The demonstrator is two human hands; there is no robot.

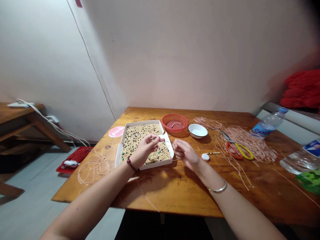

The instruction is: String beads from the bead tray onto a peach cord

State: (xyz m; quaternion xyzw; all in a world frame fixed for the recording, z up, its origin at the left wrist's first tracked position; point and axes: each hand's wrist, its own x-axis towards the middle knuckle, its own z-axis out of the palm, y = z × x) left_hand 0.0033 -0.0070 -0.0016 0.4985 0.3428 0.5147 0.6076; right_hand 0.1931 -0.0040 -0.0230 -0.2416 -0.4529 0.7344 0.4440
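Note:
My left hand [147, 148] is above the right part of a white box [119, 156] of small beige, black and green beads [135, 136]. Its thumb and fingers pinch a thin cord or needle [168, 141] that spans to my right hand. My right hand [185, 153], just past the box's right edge, pinches the other end. Any bead between my left fingertips is too small to make out. Behind the box, a red basket [175, 116] holds a short beaded strand [176, 125].
Right of the basket are a white bowl [198, 130], a white lid [205, 157], scissors [235, 149], pink cord bundles [250, 143] and a water bottle [268, 124]. Another bottle [300, 160] is at the right edge. Loose cord [96, 166] lies left on the wooden table [175, 200].

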